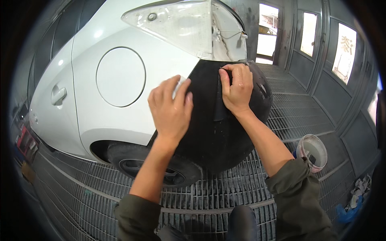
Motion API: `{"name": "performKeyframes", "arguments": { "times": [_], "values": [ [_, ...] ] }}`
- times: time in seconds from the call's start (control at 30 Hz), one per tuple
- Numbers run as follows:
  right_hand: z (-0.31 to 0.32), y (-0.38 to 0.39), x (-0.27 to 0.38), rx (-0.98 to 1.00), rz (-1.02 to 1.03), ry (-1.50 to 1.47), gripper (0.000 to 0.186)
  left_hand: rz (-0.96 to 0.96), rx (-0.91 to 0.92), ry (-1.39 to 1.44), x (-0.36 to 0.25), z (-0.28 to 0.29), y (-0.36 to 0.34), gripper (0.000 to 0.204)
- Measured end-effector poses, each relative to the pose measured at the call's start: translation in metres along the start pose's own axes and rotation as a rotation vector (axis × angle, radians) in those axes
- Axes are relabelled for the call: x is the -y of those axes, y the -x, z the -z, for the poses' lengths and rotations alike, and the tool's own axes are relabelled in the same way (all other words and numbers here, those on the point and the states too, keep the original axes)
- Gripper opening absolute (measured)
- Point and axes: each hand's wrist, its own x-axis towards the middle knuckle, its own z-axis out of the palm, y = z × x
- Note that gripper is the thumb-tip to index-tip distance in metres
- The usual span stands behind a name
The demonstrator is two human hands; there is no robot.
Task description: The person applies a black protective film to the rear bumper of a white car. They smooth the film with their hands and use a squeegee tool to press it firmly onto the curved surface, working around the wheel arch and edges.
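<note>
My left hand [169, 108], fingers curled round what looks like a small white pad [180, 82], is by the seam between the white car's rear panel [120, 80] and the black bumper [189, 148]. To its right, my right hand [237, 90] grips a thin dark piece [218, 110] against the bumper's upper part, thumb and fingers bent; what lies under the fingers is hidden. Above both hands is the tail light opening, covered in pale masking [173, 24].
The rear wheel [132, 168] stands on metal floor grating [293, 112]. A pale bucket [311, 150] is at the right, with crumpled cloths and blue plastic [348, 209] beyond it. Grey booth walls [329, 100] with bright openings line the right side; red items [28, 142] sit at far left.
</note>
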Motion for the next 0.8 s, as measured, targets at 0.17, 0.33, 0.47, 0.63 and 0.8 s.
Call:
{"name": "performKeyframes", "arguments": {
  "times": [0.17,0.33,0.47,0.63,0.8],
  "values": [
    [0.004,0.000,-0.004,0.009,0.011,-0.014,0.013,-0.113,0.126,0.254,0.007,0.007,-0.095,0.014],
    [0.004,0.001,-0.001,0.015,-0.003,-0.006,0.013,-0.412,0.523,0.148,0.017,0.014,-0.155,0.011],
    [0.006,-0.001,-0.002,0.025,0.003,-0.015,0.013,-0.522,0.591,0.041,0.010,0.016,-0.169,0.011],
    [0.008,0.000,-0.001,0.025,0.006,-0.037,0.013,-0.616,0.658,-0.126,0.009,0.014,-0.169,0.011],
    [0.005,0.000,-0.006,0.014,0.022,-0.014,0.014,-0.701,0.640,-0.160,0.014,0.007,-0.167,0.012]
  ]
}}
